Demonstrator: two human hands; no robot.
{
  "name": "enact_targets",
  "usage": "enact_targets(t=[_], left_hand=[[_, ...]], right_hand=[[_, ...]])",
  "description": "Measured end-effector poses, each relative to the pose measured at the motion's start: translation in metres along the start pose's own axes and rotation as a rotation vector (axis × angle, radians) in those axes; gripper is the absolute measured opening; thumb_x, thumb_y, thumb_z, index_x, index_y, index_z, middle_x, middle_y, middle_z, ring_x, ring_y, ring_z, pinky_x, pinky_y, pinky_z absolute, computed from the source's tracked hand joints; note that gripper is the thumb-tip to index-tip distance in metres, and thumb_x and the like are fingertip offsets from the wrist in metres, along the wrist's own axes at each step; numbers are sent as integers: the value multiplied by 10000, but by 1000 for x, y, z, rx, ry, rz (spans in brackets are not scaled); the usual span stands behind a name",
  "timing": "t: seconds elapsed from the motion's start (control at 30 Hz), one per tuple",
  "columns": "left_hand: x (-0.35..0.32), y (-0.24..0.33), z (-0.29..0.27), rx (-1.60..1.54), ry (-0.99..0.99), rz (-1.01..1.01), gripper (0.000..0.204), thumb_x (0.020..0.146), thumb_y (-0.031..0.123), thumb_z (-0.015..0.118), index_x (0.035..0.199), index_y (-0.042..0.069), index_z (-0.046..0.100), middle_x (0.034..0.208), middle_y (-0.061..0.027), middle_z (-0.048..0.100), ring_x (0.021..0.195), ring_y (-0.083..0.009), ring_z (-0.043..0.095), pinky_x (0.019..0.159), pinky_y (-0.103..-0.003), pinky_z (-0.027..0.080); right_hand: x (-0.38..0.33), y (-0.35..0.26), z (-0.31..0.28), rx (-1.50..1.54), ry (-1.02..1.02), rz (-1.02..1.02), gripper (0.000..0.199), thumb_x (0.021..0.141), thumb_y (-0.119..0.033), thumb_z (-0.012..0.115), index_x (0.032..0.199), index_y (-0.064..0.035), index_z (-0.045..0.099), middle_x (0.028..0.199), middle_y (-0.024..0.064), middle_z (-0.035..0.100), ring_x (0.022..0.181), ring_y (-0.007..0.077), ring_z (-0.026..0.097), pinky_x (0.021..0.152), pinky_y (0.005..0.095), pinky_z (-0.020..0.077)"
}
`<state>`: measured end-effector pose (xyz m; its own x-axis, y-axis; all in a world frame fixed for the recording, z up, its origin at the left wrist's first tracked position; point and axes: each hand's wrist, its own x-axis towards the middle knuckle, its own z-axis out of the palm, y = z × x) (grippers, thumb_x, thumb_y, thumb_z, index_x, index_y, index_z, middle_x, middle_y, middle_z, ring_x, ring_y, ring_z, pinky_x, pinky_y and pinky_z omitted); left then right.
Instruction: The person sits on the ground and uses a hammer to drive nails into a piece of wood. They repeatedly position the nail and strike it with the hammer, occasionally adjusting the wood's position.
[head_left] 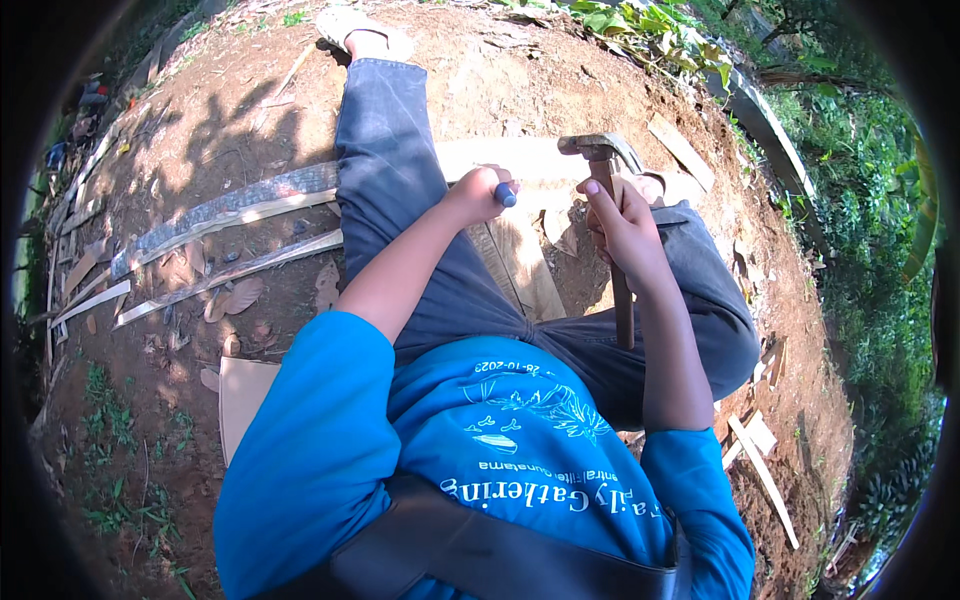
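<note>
Two bare hands are working low between the person's knees, over a pale wooden board [530, 255] that is lying on the bare dirt ground [250, 130]. The right hand [625, 225] is gripping a claw hammer [605, 200] by its brown wooden handle, fingers wrapped tight around the upper part of the shaft, just below the grey steel head, which is sitting above the knuckles and pointing left toward the other hand. The left hand [478, 193] is curling shut around a small dark blue-tipped object [506, 194], pinching it so that only the rounded end is showing; what it is cannot be told from this view. Both hands are hovering near each other, just above the board.

Judging by its build, the hammer is handling as a stiff, head-heavy tool: the steel end is carrying most of the weight, so a grip this far up the handle is giving control rather than swing. The wooden shaft looks dry and not slippery. Long flat wooden strips [220, 215] are lying to the left, and offcuts [760, 460] to the right.
</note>
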<state>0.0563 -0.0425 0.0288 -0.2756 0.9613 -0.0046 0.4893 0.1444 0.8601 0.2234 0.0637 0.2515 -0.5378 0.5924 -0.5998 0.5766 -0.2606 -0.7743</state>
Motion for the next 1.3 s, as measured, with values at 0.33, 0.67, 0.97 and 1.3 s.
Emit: enact_targets(t=[0.33, 0.67, 0.97, 1.3], left_hand=[[38, -49, -21, -666, 373, -353, 229, 902, 159, 662, 713, 47, 598, 673, 32, 577, 644, -89, 534, 617, -296, 445], [50, -37, -41, -809, 149, -327, 212, 900, 181, 724, 734, 97, 623, 700, 55, 605, 623, -35, 521, 567, -247, 401], [56, -45, -33, -869, 14, -252, 100, 897, 130, 711, 921, 35, 696, 834, -5, 687, 719, -79, 627, 649, -270, 503], [54, -64, -19, -918, 33, -264, 59, 885, 60, 693, 881, 25, 645, 844, -35, 671, 729, -113, 625, 662, -297, 523]], right_hand=[[-6, -2, -3, 125, -37, -25, 321, 1005, -371, 587, 1128, -74, 592, 652, -73, 376, 496, 23, 343, 441, 208, 282], [-4, 9, -10, 195, -49, -44, 326, 1014, -365, 574, 1128, -60, 586, 642, -77, 360, 488, 20, 328, 436, 208, 276], [-1, 12, -5, 229, -68, -1, 317, 1005, -362, 590, 1116, -65, 597, 651, -74, 393, 499, 23, 350, 441, 216, 291], [8, 22, 4, 128, -36, -5, 334, 1009, -381, 578, 1120, -67, 593, 651, -65, 401, 494, 29, 354, 433, 221, 304]])
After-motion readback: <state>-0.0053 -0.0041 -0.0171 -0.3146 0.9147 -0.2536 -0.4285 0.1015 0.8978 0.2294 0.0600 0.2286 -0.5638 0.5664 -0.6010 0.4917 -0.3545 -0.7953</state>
